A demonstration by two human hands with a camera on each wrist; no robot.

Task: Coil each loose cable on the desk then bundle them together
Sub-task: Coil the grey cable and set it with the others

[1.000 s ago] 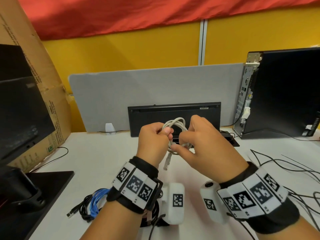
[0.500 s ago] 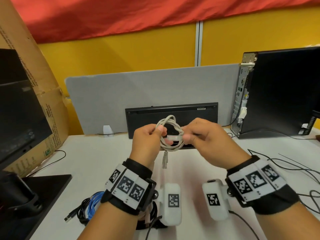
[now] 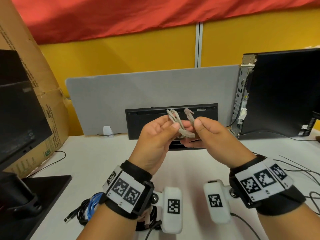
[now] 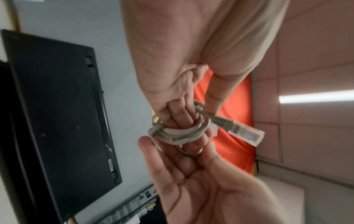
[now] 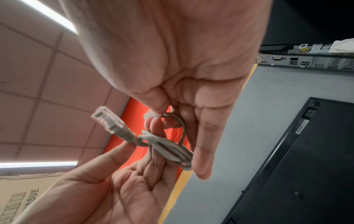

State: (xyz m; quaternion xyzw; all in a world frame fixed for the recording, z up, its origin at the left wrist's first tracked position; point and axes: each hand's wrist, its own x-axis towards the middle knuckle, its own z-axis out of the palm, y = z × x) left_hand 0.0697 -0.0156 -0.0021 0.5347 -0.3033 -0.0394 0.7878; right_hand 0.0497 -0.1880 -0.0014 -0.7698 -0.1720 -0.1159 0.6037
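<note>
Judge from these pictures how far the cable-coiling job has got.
Done, it seems: a coiled black and blue cable pile lies on the white desk. In hand: the small grey network cable coil is held by the left hand, while the right hand pinches its end. Left: loose thin black cables sprawl at the right, and nothing is bundled together yet.

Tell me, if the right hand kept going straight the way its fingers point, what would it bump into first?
Most likely the left hand. The right hand points left across the body, pinching the grey network cable, and the coil and left fingers sit right beside its fingertips. Depth is hard to judge, but they look nearly touching.
</note>
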